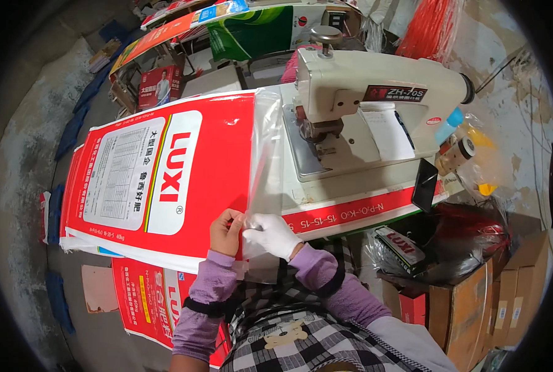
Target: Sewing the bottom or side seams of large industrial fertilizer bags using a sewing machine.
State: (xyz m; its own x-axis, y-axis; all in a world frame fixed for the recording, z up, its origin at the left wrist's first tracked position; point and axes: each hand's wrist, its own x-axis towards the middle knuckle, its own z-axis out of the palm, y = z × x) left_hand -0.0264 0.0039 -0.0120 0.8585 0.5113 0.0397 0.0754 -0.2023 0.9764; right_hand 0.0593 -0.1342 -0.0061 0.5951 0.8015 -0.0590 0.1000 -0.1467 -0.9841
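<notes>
A large red and white printed sack (220,149) lies flat on top of a stack of similar sacks. Clear plastic liner (265,155) sticks out along its right edge, reaching the base of the sewing machine (375,80). My bare left hand (225,232) is closed in a pinch at the near right corner, where sack and liner meet. Close beside it, my right hand (271,235), in a white glove, has its fingers closed on the liner. The fingertips of both hands nearly touch, and the exact grip is partly hidden.
On the machine's table lie a paper pad (386,133) and a dark phone (424,185) at the edge. A jar (455,155) stands behind the phone. Cardboard boxes (468,310) are at the lower right. Red strings (430,28) hang at the back.
</notes>
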